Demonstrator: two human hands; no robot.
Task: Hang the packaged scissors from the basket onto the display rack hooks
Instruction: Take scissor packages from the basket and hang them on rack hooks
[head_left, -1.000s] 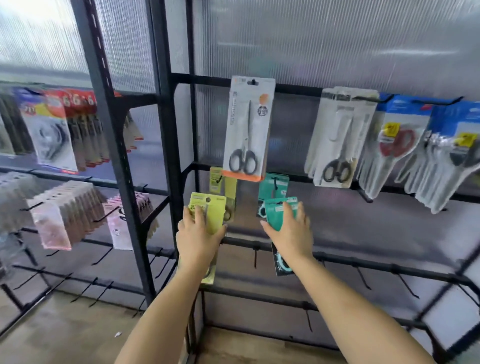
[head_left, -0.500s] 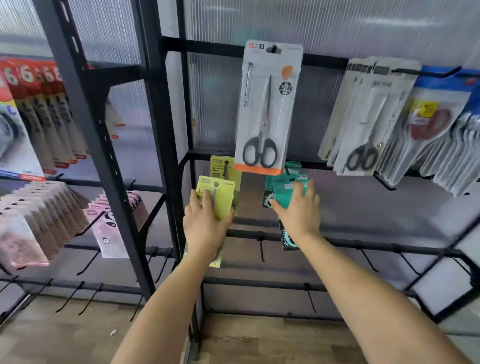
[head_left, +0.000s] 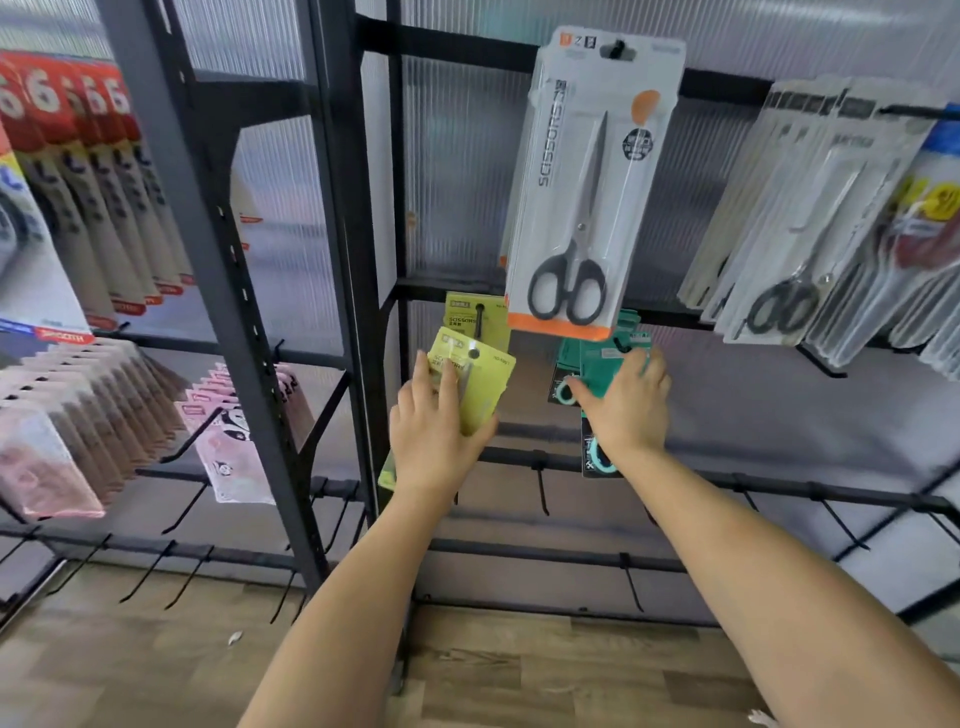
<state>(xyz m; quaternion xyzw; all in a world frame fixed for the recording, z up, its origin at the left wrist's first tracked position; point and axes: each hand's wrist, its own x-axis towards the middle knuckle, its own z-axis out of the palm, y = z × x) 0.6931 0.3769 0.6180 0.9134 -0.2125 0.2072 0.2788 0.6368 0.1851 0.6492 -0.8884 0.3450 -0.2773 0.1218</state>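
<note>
Yellow pack (head_left: 475, 382) pinched by left hand (head_left: 434, 434), hole raised toward hook (head_left: 479, 319); right hand (head_left: 626, 410) fingers grip teal pack (head_left: 602, 364) likewise.

The left hand (head_left: 434, 428) covers the middle of the yellow scissors pack (head_left: 480, 371), so the scissors inside cannot be made out. The right hand (head_left: 626, 410) hides most of the teal pack (head_left: 597, 361); whether its hole sits on a hook cannot be told. The grey pack (head_left: 587, 182) overlaps the teal cards' tops. The right edge cuts off the blue pack (head_left: 940, 171); the left-hand packs (head_left: 62, 171) are blurred.
</note>
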